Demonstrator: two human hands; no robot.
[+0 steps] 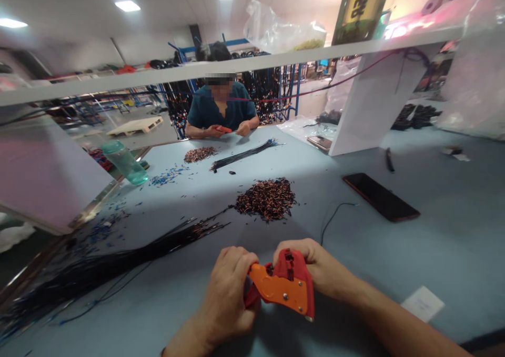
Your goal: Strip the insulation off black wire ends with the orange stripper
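My left hand (231, 288) is wrapped round the handles of an orange and red wire stripper (282, 288), low in the middle of the head view. Close against the tool's red head is my right hand (305, 262), its fingers curled and partly hidden. A thin black wire (331, 219) runs over the table and disappears behind this hand, which seems to pinch it. Beyond the tool lies a pile of short black and copper-coloured wire scraps (266, 199). To the left stretches a long bundle of black wires (130, 262), its copper-tipped ends towards the pile.
A dark phone (381, 196) and a white card (423, 304) lie on the right. Across the table, a person (222, 107) holds a red tool behind a second wire bundle (244, 154). A white shelf (158, 75) crosses above; a green bottle (124, 162) tilts left.
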